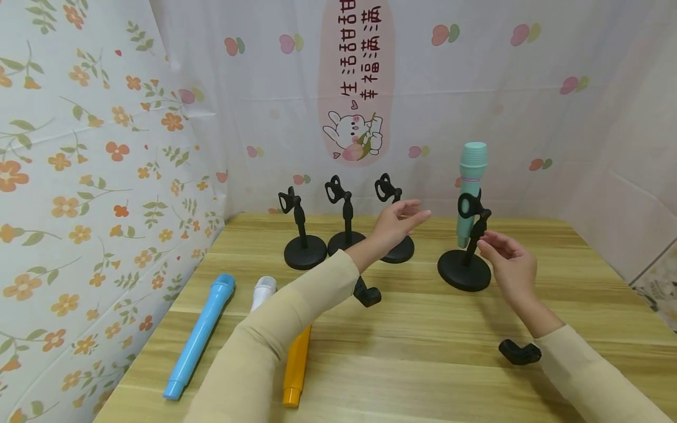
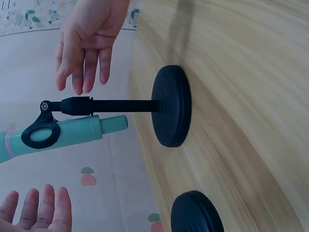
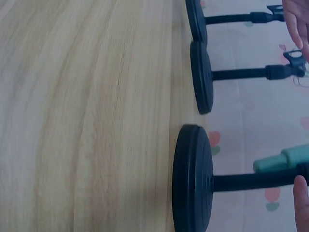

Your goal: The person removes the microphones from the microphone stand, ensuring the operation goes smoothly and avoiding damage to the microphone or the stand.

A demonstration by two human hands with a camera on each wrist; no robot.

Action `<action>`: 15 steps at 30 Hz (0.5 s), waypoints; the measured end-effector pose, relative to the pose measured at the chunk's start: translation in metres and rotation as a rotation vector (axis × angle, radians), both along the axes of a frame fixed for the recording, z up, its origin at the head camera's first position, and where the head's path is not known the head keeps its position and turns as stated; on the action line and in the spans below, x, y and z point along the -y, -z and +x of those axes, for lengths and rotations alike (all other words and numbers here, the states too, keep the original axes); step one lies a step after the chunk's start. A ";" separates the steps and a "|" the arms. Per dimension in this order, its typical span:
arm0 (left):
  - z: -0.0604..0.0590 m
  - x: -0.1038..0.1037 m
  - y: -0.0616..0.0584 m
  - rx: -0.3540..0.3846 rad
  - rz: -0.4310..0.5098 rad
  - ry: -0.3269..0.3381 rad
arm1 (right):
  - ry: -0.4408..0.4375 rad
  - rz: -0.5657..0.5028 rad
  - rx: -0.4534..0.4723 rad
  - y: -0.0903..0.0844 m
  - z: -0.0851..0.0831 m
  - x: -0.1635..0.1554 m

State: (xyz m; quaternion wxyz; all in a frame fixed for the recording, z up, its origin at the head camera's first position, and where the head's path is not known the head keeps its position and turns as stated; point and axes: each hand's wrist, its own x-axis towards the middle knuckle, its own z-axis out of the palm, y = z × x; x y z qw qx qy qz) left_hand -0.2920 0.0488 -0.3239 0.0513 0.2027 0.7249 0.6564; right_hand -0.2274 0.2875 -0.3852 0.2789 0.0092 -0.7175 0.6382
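From the head view, the teal microphone (image 1: 469, 188) stood upright in the clip of the black stand (image 1: 465, 267) on the table (image 1: 423, 341), right hand (image 1: 510, 264) just beside the stem with relaxed fingers holding nothing, left hand (image 1: 396, 223) open, farther left. At the left wrist view, both hands flanked the stand, neither touching. At the right wrist view, only a fingertip (image 3: 301, 203) showed near the stem.

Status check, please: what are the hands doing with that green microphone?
Left hand open, clear. Right hand open beside stand. Green microphone upright in clip. Nothing in between.
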 end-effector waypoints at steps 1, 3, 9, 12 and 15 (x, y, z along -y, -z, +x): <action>-0.002 -0.003 0.000 0.002 0.006 -0.001 | 0.029 0.002 -0.001 0.000 0.000 -0.001; -0.005 -0.009 -0.001 0.002 0.016 -0.002 | 0.076 0.022 0.005 -0.001 -0.001 -0.003; -0.015 -0.024 -0.003 -0.011 0.023 -0.018 | 0.121 0.085 0.047 0.001 -0.006 -0.008; -0.021 -0.031 -0.003 -0.028 0.007 -0.027 | 0.095 0.091 0.073 0.004 -0.010 -0.010; -0.024 -0.038 -0.005 -0.043 -0.004 -0.021 | 0.068 0.102 0.096 0.006 -0.013 -0.013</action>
